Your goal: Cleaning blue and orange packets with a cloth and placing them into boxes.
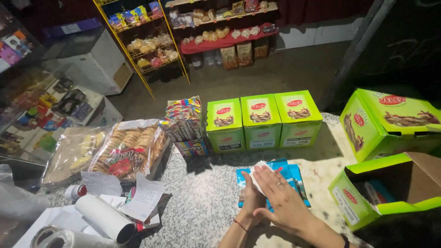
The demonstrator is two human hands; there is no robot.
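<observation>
Both my hands rest on the speckled stone counter (206, 193) over a small stack of flat blue packets (294, 177). My right hand (280, 202) lies flat with fingers spread, pressing a white paper slip (258, 172) onto the packets. My left hand (251, 198) stands edge-on beside it, touching the stack's left side; a red thread circles that wrist. An open green carton (367, 202) lies on its side at the right, with blue packets showing inside.
Three shut green boxes (261, 120) stand in a row behind the packets; a larger green box (390, 121) sits at the right. A striped multipack (186, 126), a cookie bag (126, 149), paper rolls (103, 218) and slips lie left. Snack racks (147, 41) stand beyond.
</observation>
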